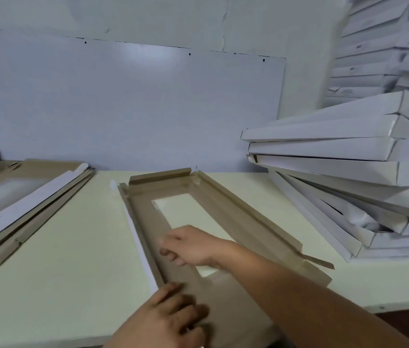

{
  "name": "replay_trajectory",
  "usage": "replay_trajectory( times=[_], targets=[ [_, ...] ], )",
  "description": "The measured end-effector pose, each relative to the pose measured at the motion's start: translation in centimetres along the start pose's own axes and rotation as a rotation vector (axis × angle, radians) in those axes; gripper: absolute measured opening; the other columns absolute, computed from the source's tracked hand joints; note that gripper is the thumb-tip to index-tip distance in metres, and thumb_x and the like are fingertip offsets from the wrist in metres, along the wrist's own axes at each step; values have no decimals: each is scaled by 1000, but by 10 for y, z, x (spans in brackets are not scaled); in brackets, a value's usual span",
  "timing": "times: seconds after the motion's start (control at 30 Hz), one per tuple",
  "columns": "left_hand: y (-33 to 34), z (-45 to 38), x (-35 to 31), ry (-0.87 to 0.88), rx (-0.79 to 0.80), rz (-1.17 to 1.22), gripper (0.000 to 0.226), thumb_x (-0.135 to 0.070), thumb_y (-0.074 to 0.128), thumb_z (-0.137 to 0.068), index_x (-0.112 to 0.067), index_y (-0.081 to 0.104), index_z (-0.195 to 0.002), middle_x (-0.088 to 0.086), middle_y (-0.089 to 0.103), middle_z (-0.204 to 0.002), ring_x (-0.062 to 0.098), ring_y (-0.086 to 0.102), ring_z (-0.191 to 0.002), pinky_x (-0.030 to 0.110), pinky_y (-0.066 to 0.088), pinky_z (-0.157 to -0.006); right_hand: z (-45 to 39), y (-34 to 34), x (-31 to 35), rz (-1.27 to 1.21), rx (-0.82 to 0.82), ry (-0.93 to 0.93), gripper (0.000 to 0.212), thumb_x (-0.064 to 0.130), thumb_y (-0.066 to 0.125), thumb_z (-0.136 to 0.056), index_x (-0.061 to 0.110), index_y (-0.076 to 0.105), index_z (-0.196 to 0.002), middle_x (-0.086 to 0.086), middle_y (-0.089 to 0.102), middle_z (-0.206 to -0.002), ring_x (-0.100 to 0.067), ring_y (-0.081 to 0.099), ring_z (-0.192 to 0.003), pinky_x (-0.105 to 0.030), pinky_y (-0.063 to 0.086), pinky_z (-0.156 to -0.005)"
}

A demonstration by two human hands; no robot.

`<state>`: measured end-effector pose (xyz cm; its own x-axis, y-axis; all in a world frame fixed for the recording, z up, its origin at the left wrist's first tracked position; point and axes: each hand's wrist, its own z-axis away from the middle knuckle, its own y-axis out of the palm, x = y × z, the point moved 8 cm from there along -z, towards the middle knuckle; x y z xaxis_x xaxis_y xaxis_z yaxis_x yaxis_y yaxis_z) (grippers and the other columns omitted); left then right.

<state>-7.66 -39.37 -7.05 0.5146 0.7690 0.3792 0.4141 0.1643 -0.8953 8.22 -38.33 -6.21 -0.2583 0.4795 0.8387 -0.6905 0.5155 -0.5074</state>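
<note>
So the flat brown cardboard box blank (193, 187), the one with the window cut-out, is lying mid-table (60, 272) right in front of me. My left hand (170, 317) presses its near end with fingers spread and fairly flat. My right hand (190, 247) sits curled on the strip beside the window; can't tell if it's actually gripping. More blanks (22, 197) are piled left, white boxes (336, 172) stacked right.

Pale table (72, 285) w/ a flat windowed cardboard blank (150, 222) in the middle. Stack of blanks (22, 197) on the left, white boxes (324, 169) piled right.
</note>
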Motion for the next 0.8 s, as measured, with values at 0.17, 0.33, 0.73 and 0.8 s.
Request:
replay_trajectory(
  times=[0.17, 0.33, 0.73, 0.8],
  targets=[
    [-11, 5, 51, -124, -105, 117, 5, -31, 60, -73, -30, 62, -68, -18, 63, -75, 6, 67, -78, 29, 37, -95, 78, -11, -3, 495, 271, -199, 75, 68, 65, -78, 40, 44, -145, 20, 47, -148, 3, 44, -130, -24, 33, -111],
    [-5, 27, 107, -276, -95, 255, 7, -30, 59, -83, -30, 59, -76, -21, 61, -84, 6, 64, -87, 30, 38, -99, 124, -22, -26, 773, 131, -254, 67, 54, 70, -86, 33, 45, -145, 14, 44, -144, -4, 33, -134, -11, 23, -100],
    [-11, 21, 103, -310, 22, 386, 94, -88, 41, -78, -36, 20, -153, -25, 26, -155, -7, 23, -143, 29, 5, -120, 101, -58, -41, 696, -176, -41, 18, 39, 48, -98, 33, 63, -106, 15, 63, -103, -11, 57, -97, -34, 48, -85],
    [-20, 7, 78, -244, -76, 208, 81, -76, 33, -89, -18, 50, -143, -9, 52, -144, 7, 48, -133, 33, 26, -109, 97, -49, -36, 788, -224, -70, 31, 33, 47, -98, 33, 57, -127, 11, 58, -125, -15, 53, -114, -36, 45, -96]
  ],
)
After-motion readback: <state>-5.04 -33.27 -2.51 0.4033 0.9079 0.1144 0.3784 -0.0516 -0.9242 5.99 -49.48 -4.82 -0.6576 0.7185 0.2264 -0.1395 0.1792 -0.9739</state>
